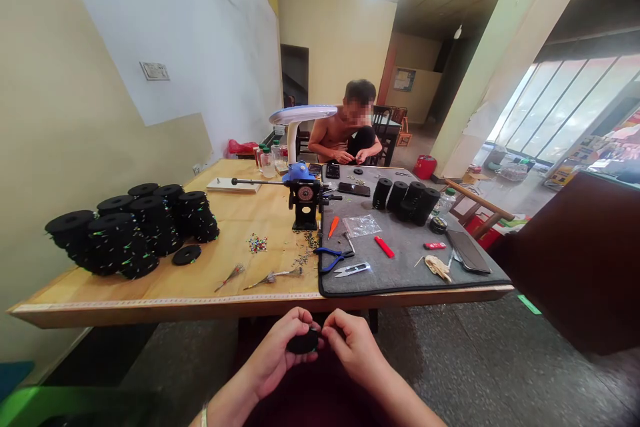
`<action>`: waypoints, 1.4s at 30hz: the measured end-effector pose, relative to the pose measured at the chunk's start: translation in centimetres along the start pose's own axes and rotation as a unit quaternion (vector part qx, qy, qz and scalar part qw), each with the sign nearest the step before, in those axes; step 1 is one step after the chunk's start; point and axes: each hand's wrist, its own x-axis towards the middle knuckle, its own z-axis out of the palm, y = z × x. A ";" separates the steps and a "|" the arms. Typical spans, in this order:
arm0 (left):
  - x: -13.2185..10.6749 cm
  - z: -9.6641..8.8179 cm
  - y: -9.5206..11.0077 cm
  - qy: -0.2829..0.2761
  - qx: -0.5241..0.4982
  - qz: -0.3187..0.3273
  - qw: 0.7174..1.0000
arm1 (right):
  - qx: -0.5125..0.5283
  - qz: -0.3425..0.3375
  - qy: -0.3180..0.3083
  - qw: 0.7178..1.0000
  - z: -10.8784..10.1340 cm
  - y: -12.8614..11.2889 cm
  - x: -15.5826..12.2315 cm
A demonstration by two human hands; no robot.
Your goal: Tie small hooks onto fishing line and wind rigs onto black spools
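Note:
My left hand and my right hand meet below the near edge of the wooden table. Between them they pinch a small black disc-shaped spool. The left fingers curl over its left side, and the right fingertips close on its right edge. Both hands hang over my lap, apart from the table.
Stacks of black spools stand at the table's left, with more of them on a grey mat. A black winding machine, blue pliers, snips, a phone and beads lie about. Another person sits at the far end.

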 end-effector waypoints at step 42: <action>0.2 0.0 -0.9 -0.043 0.042 0.015 0.998 | 0.197 0.051 0.012 0.979 0.9 1.2 0.2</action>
